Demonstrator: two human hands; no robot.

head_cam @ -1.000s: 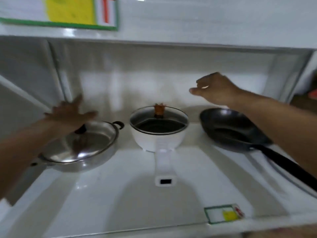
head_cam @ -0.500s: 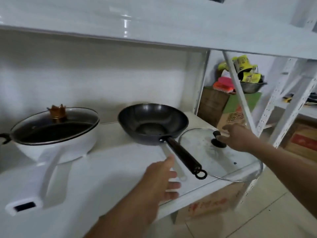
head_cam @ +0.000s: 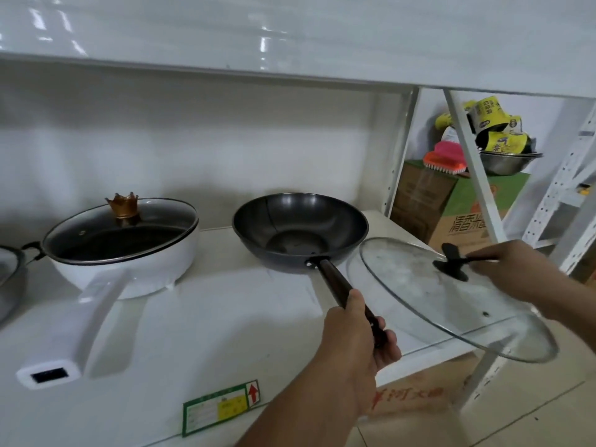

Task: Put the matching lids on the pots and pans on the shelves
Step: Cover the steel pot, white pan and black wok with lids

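Observation:
A black wok (head_cam: 300, 232) without a lid sits on the white shelf (head_cam: 206, 337), its dark handle (head_cam: 335, 282) pointing toward me. My left hand (head_cam: 358, 340) is closed around the end of that handle. My right hand (head_cam: 512, 269) grips the black knob (head_cam: 451, 266) of a large glass lid (head_cam: 445, 295), held tilted in the air to the right of the wok, over the shelf's right edge. To the left, a white pot (head_cam: 129, 256) wears a glass lid with a gold crown knob (head_cam: 123, 206).
The edge of a steel lidded pan (head_cam: 8, 272) shows at far left. A price label (head_cam: 222, 406) sits on the shelf's front edge. Beyond the shelf post (head_cam: 398, 150), cardboard boxes (head_cam: 451, 208), a steel bowl (head_cam: 508, 161) and brushes are stacked. An upper shelf hangs overhead.
The view swung right from the steel pan toward the wok. My left hand took hold of the wok handle. My right hand grasped the glass lid's knob and lifted it off the shelf.

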